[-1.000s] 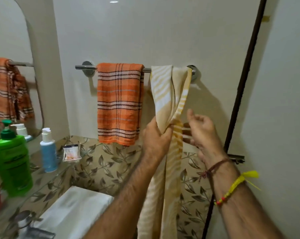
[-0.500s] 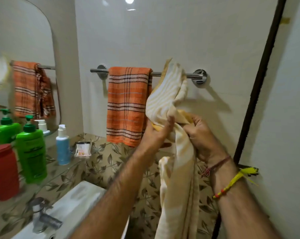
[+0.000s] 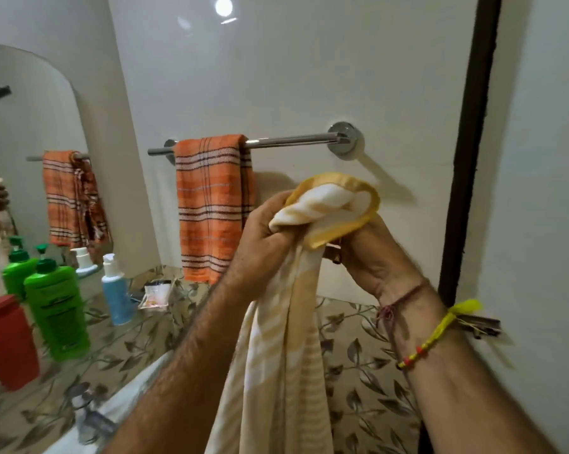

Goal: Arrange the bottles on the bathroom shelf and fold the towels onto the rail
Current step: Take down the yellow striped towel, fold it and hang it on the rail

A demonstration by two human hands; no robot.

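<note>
A yellow-and-white striped towel (image 3: 286, 355) hangs down from both my hands, below the chrome rail (image 3: 289, 141) and off it. My left hand (image 3: 265, 231) grips its bunched top from the left. My right hand (image 3: 371, 253) pinches the same top edge from the right. An orange plaid towel (image 3: 212, 204) hangs folded over the rail's left half. On the glass shelf (image 3: 145, 326) stand a red bottle (image 3: 8, 342), a green pump bottle (image 3: 57, 309) and a blue pump bottle (image 3: 116, 290).
A mirror (image 3: 31, 152) at left reflects the orange towel and bottles. A small white sachet (image 3: 153, 293) lies on the shelf. The white basin (image 3: 125, 398) and tap (image 3: 91, 417) sit below left. A dark door frame (image 3: 469, 158) runs down the right.
The striped towel came off the rail: it was draped over it, then lifted, and now hangs below it from both hands. The rail's right half is bare. The view shifted left.
</note>
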